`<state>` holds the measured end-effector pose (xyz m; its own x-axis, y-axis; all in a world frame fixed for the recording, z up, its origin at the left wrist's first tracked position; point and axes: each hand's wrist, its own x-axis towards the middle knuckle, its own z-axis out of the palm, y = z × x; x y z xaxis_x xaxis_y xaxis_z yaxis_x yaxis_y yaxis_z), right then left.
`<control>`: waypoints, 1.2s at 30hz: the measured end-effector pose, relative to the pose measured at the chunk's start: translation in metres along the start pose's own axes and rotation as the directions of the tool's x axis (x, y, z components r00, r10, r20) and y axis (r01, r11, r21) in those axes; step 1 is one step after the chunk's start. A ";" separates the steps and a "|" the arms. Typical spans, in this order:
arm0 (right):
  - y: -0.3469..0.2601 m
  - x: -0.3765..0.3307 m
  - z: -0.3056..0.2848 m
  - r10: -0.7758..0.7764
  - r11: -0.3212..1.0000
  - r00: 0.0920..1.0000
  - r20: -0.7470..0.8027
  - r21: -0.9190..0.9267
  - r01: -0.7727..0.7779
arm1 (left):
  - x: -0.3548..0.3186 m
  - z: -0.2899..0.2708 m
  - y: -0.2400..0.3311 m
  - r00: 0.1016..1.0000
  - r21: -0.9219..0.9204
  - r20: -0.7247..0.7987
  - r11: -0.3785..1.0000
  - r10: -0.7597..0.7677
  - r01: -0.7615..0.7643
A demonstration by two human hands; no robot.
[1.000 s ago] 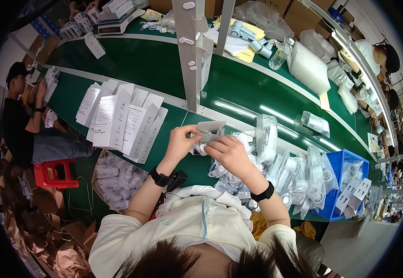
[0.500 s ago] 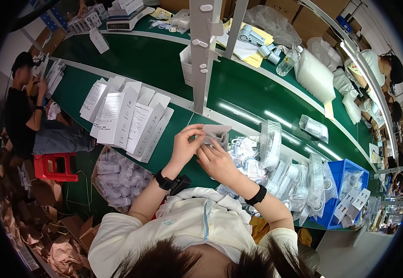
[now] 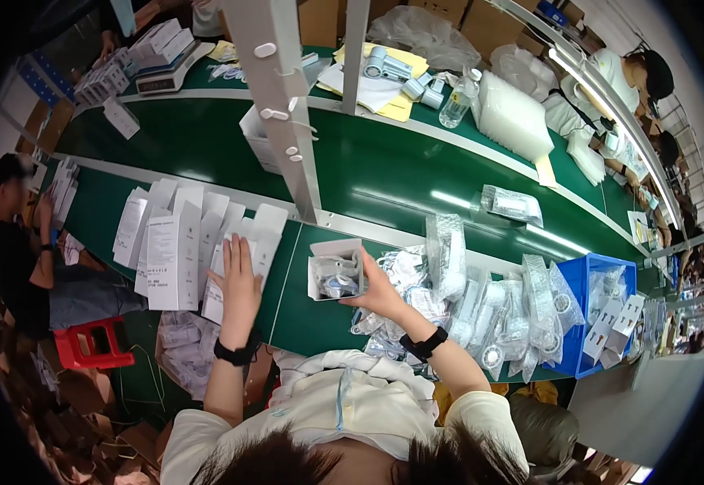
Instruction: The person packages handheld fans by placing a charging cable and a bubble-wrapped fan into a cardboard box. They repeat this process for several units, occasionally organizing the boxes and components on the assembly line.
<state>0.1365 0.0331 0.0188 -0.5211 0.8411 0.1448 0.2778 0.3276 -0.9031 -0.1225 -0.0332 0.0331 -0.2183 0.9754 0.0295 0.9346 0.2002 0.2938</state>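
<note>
My right hand (image 3: 379, 286) grips the right side of a small white carton (image 3: 315, 276) with its top flap up. Inside it lies a clear-bagged item (image 3: 340, 279); what kind of item I cannot tell. To the left, my left hand (image 3: 238, 279) lies flat with fingers stretched out against the nearest of several white cartons (image 3: 175, 250) leaning in rows. These cartons have raised flaps and printed sides. Beside my right hand a heap of small clear bags with white cables (image 3: 404, 279) spreads over the green table.
Bubble-wrapped devices (image 3: 513, 319) lie right of the heap, before a blue bin (image 3: 566, 279) with bags and cartons. A metal post (image 3: 283, 121) rises at the table's far edge. A person (image 3: 24, 230) sits at far left near a red stool (image 3: 97, 343).
My hands have parted. The left moved from the carton to the leaning cartons; the right keeps hold of the carton, now turned so its inside shows. The view has shifted.
</note>
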 end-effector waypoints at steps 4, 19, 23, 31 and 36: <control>-0.011 0.028 -0.042 0.219 0.937 0.972 -0.086 0.296 -0.185 | -0.032 0.013 0.045 0.998 -0.217 0.059 0.975 -0.036 0.047; 0.114 0.116 -0.207 0.369 0.638 0.909 -0.195 -0.658 -0.401 | 0.023 0.068 0.036 0.904 -0.442 0.404 0.895 0.138 0.061; 0.137 0.096 -0.257 0.388 0.065 0.821 -0.419 -0.876 -0.478 | 0.025 0.087 0.029 0.796 -0.684 0.546 0.688 0.261 0.243; 0.138 0.079 -0.260 0.489 -0.022 0.856 -0.165 -0.984 -0.177 | 0.020 0.048 0.048 0.891 -0.880 0.367 0.409 0.266 0.240; 0.101 0.058 -0.257 0.255 0.578 0.896 -0.363 -0.686 -0.442 | 0.035 0.022 0.075 0.920 -0.751 -0.119 0.572 0.372 -0.329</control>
<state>0.3419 0.2257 0.0396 -0.1033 0.9936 0.0463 0.9444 0.1126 -0.3088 -0.0537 0.0182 0.0356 0.1134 0.9614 0.2507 0.3954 -0.2751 0.8763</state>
